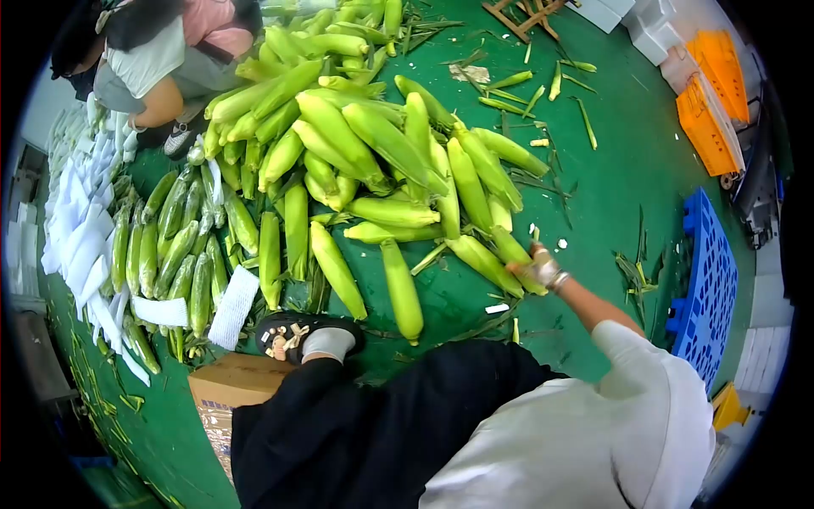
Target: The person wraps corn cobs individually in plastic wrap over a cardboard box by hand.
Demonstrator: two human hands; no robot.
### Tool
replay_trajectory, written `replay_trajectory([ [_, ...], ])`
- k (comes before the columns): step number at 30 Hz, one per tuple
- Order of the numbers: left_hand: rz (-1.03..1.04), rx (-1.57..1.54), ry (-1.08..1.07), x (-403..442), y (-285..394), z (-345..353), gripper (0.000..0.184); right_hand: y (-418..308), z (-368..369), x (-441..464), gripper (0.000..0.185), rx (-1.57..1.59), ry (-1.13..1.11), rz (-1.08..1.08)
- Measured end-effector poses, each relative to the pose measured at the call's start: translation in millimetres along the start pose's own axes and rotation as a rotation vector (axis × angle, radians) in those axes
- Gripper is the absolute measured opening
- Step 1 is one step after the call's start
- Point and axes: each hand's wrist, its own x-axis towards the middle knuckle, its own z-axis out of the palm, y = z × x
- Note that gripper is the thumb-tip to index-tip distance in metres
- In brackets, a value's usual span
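Note:
A large heap of green corn ears in husks lies on the green floor. At its lower right edge my right hand reaches down to a corn ear, with the fingers bent at its lower end; what they grip, if anything, is too small to tell. Something pale wraps the palm and wrist of that hand. My left hand does not show. Wrapped corn ears lie left of the heap, beside white foam sleeves. Two more sleeves lie near my shoe.
Another person crouches at the upper left beside the heap. A cardboard box stands by my shoe. On the right are a blue pallet and orange crates. A wooden stool stands at the top, and husk scraps litter the floor.

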Motion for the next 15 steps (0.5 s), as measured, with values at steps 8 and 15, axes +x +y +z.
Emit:
replay_trajectory([
  [8,0.079,0.105,0.431,-97,3,-60,0.034,-22,110,12,0.083,0.216,-0.126,-0.081],
  [15,0.043,0.244,1.089,-265,-28,-134,0.033,-108,187,22,0.044,0.928,-0.027,0.024],
])
